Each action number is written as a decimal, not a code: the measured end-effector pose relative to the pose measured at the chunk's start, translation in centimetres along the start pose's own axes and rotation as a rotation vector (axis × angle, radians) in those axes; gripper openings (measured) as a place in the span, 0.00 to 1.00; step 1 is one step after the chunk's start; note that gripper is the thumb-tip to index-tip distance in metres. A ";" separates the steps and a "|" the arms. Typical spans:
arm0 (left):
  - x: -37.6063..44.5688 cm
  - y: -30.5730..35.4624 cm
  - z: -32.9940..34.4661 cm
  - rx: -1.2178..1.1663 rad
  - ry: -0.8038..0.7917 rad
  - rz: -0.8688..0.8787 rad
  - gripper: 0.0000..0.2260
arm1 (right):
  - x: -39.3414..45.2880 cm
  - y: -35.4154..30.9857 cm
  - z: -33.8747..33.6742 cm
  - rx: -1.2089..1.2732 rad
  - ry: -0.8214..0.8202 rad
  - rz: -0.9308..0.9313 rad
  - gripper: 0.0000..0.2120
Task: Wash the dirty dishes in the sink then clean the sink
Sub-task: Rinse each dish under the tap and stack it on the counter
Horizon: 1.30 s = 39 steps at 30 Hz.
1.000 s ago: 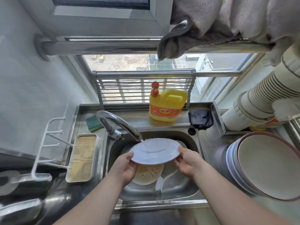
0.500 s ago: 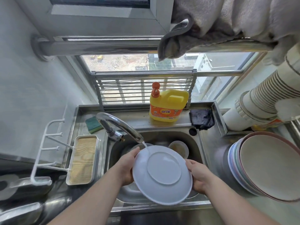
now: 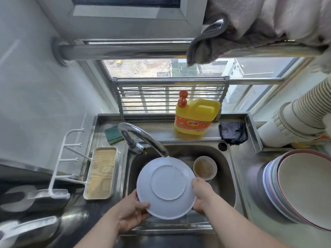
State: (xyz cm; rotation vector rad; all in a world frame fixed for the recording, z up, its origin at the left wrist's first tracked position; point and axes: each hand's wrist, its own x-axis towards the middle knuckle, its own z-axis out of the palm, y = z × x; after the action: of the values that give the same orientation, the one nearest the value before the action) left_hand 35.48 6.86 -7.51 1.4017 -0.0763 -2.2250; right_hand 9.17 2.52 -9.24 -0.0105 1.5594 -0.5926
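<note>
The step in hand looks like rinsing the underside of the white plate (image 3: 166, 187) under the tap (image 3: 143, 138); to do it well, keep the plate tilted so the stream striking its far rim sheets across the base ring and drains into the sink (image 3: 225, 169), and turn it round by the rim so every part passes under the water, with a firm hold since the wet rim is likely slippery.

From the left: the left hand (image 3: 132, 212) comes up from below with the forearm angled inward; its thumb lies on the near-left rim and its fingers are curled beneath, clamped on the plate. The plate is held bottom-up above the sink, clear of the basin floor. The right hand (image 3: 202, 196) grips the right rim, thumb on top, fingers wrapped behind and hidden. Just beyond it a small dirty bowl (image 3: 205, 168) sits in the sink, unwashed; well to the right, a stack of plates (image 3: 300, 194) rests on the desk.
</note>
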 end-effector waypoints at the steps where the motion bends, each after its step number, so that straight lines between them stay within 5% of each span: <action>1: -0.3 -0.1 -0.2 0.007 -0.013 -0.019 0.38 | 0.0 0.0 0.1 -0.036 0.007 -0.034 0.09; 6: -0.6 2.1 0.3 -0.190 -0.009 -0.021 0.18 | -0.5 -1.6 0.8 -0.243 -0.057 -0.116 0.08; 9: 0.4 3.5 0.6 -0.163 0.122 -0.034 0.29 | -0.3 -2.3 1.3 -0.330 -0.140 -0.130 0.08; 15: 0.3 4.2 0.4 -0.080 0.234 0.119 0.15 | 0.6 -3.3 1.7 -0.254 -0.021 -0.159 0.10; 20: 0.8 1.6 0.3 -0.117 0.251 0.070 0.12 | 0.4 -3.1 1.4 -0.281 0.014 -0.206 0.10; 27: 3.0 0.9 4.9 -0.129 0.204 0.023 0.13 | -1.0 -5.6 -1.0 -0.089 0.091 -0.418 0.15; 37: 6.0 2.5 10.4 -0.194 0.137 -0.056 0.41 | -3.0 -6.2 -6.5 0.012 0.067 -0.647 0.10; 39: 5.7 2.6 11.7 -0.252 0.126 -0.030 0.33 | -3.1 -5.3 -7.3 0.047 -0.004 -0.558 0.14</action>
State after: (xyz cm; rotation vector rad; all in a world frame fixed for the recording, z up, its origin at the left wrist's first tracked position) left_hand 24.54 -0.39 -5.96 1.4048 0.2603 -2.0795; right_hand 0.80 1.65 -4.71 -0.4215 1.5380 -1.0632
